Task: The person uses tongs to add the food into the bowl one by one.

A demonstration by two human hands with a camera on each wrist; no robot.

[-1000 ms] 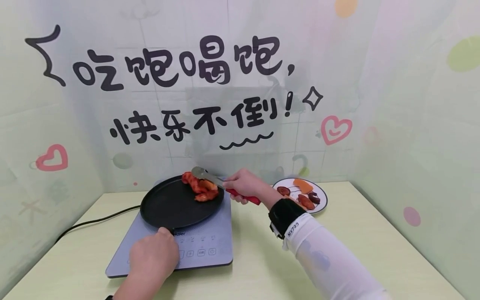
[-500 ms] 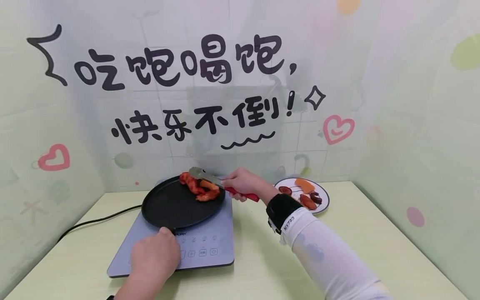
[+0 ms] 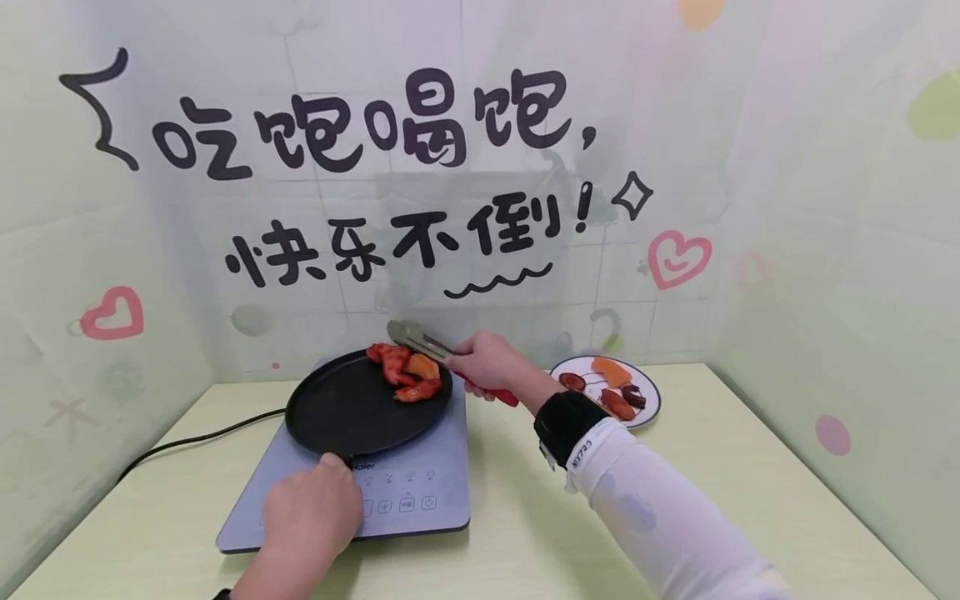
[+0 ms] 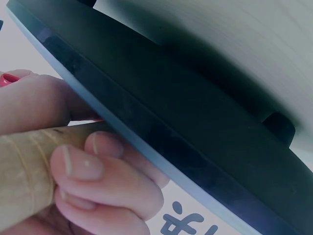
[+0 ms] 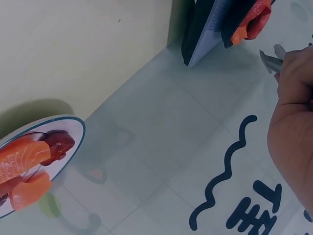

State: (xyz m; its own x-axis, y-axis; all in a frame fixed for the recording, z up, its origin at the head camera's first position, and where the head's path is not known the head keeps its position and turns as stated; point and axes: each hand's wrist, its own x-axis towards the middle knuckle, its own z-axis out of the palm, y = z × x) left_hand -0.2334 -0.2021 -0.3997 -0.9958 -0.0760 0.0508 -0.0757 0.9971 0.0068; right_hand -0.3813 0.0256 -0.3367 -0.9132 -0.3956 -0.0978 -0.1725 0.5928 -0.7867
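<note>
My left hand [image 3: 313,508] grips the handle of a flat black frying pan [image 3: 352,408]; in the left wrist view its fingers curl round the tan handle [image 4: 24,171]. Red chicken pieces [image 3: 393,364] and an orange slice [image 3: 422,367] lie in the pan's far right part. My right hand [image 3: 491,365] holds metal tongs [image 3: 427,340] by their red handle [image 3: 501,397]. The tongs' tips stand just above and behind the chicken, overlapping the wall in the head view. The right wrist view shows my right hand [image 5: 296,107] only partly.
Under the pan is a grey induction cooker [image 3: 427,475] with a black cord [image 3: 202,437] running left. A white plate [image 3: 651,392] with orange slices and reddish food pieces stands at the back right. A printed backdrop [image 3: 480,292] rises behind the pale table [image 3: 570,508].
The tongs' tips have lifted up, away from the chicken, and back a little. One chicken piece has shifted slightly, showing more of the orange slice. My left hand stays on the pan's handle.
</note>
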